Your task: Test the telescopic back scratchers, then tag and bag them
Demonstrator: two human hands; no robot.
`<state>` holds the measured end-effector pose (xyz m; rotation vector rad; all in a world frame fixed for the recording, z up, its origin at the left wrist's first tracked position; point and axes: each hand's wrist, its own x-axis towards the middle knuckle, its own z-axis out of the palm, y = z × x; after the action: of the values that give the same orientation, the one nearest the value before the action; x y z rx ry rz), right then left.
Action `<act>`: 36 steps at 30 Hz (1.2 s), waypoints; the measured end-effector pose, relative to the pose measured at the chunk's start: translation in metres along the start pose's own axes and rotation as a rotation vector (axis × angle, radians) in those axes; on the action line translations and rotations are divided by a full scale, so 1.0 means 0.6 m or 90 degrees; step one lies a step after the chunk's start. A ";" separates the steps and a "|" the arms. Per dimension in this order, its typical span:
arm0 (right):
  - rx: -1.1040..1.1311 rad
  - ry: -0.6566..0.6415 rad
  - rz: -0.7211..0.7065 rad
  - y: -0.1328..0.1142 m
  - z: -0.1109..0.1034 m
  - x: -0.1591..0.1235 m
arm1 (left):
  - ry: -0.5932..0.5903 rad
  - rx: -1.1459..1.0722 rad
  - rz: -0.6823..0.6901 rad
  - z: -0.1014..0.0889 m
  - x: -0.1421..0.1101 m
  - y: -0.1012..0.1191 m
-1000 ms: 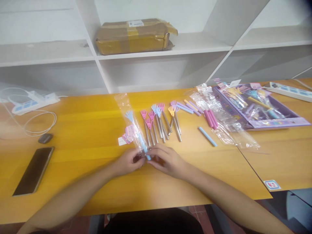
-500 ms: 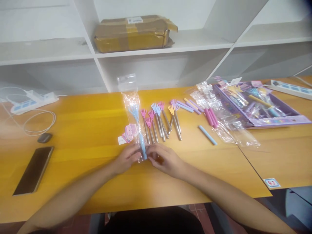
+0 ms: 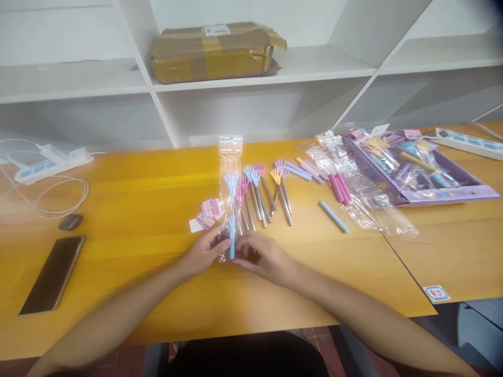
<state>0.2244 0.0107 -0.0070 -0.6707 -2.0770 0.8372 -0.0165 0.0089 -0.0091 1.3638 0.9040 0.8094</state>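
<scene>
A clear plastic bag (image 3: 230,146) stands nearly upright above the table's near half, with a blue hand-shaped back scratcher (image 3: 232,230) inside it. My left hand (image 3: 205,250) grips its lower end from the left, thumb across the front. From the other side my right hand (image 3: 265,256) has curled fingers on the bag's bottom right edge. Just behind lie several back scratcher rods with hand-shaped heads, among them a yellow one (image 3: 277,178) and a blue one (image 3: 256,180). Pink printed cards (image 3: 210,208) lie left of the bag.
Loose handle tubes, such as a blue one (image 3: 334,217) and pink ones (image 3: 340,189), lie to the right beside crumpled clear bags (image 3: 363,217). A purple display box (image 3: 451,196) holds packed scratchers. Leftward are a phone (image 3: 53,275), a small dark case (image 3: 70,221) and a power strip (image 3: 55,165).
The bagged blue scratcher has turned from leaning left to nearly upright, its top moving right and now covering some of the pink heads. Both hands stay on its lower end.
</scene>
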 end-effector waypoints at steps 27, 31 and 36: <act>-0.382 0.048 -0.174 -0.011 0.023 -0.003 | -0.078 -0.121 -0.052 0.018 0.000 0.008; -0.409 0.015 -0.160 -0.013 0.026 0.002 | -0.093 -0.140 -0.065 0.023 -0.003 0.005; -0.427 0.014 -0.167 -0.016 0.025 0.007 | -0.082 -0.062 -0.047 0.013 -0.003 0.003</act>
<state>0.2083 0.0025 -0.0050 -0.7176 -2.3613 -0.0342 -0.0100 0.0040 -0.0075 1.2748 0.7990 0.6918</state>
